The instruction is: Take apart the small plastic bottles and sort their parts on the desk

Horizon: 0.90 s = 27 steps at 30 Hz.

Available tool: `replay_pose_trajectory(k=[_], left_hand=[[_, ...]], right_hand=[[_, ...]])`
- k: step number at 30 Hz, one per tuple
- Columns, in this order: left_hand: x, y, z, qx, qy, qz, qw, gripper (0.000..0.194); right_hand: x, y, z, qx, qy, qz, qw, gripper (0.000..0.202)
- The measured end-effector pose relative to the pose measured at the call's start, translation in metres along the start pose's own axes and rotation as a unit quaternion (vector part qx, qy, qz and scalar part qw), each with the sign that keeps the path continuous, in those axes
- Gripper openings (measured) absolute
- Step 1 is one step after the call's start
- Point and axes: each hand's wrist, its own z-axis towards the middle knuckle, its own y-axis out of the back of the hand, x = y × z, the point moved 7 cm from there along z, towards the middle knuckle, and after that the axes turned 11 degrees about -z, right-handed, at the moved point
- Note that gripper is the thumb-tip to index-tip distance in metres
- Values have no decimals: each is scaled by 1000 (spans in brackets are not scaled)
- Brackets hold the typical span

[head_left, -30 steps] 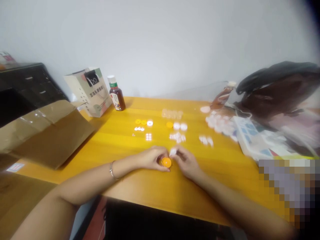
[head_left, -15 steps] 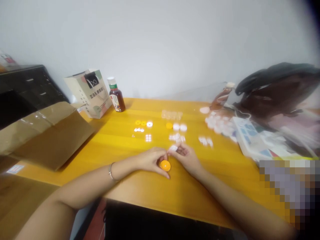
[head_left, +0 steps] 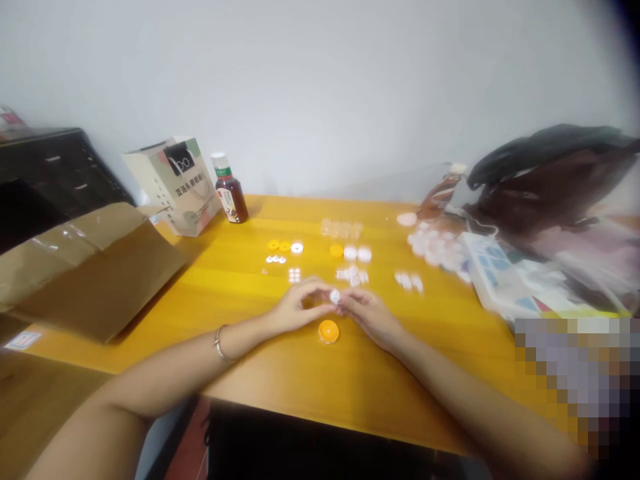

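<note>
Left hand (head_left: 299, 309) moved off orange disc (head_left: 329, 331) to right hand (head_left: 374, 320); both pinch white piece (head_left: 335, 296); white discs (head_left: 365, 254) beyond, carton (head_left: 95, 273) leftward.

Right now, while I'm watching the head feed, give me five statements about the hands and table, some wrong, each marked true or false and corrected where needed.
1. The small white piece is at the fingertips of both left hand and right hand. True.
2. The left hand grips the orange disc. False: it lies on the table.
3. Small white parts lie beyond the hands. True.
4. The bracelet is on the right arm. False: it is on the left.
5. The white-capped bottle is tipped over. False: it stands upright.
</note>
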Motion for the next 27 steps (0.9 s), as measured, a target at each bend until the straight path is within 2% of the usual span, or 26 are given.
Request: replay_pose_trajectory(k=[5, 9, 15, 22, 27], left_hand=[[10, 0, -1, -20, 11, -58, 998, 23], [12, 3, 0, -36, 18, -58, 998, 23], [8, 6, 0, -45, -1, 21, 999, 21], [2, 5, -1, -19, -83, 148, 985, 21], [-7, -2, -5, 7, -181, 268, 946, 23]], right_hand=[[-2, -6, -1, 29, -31, 47, 998, 23], [-4, -8, 0, 33, -37, 47, 998, 22], [-1, -3, 0, -19, -17, -4, 1000, 19], [6, 3, -1, -59, -5, -64, 996, 23], [7, 5, -1, -73, -6, -90, 993, 23]])
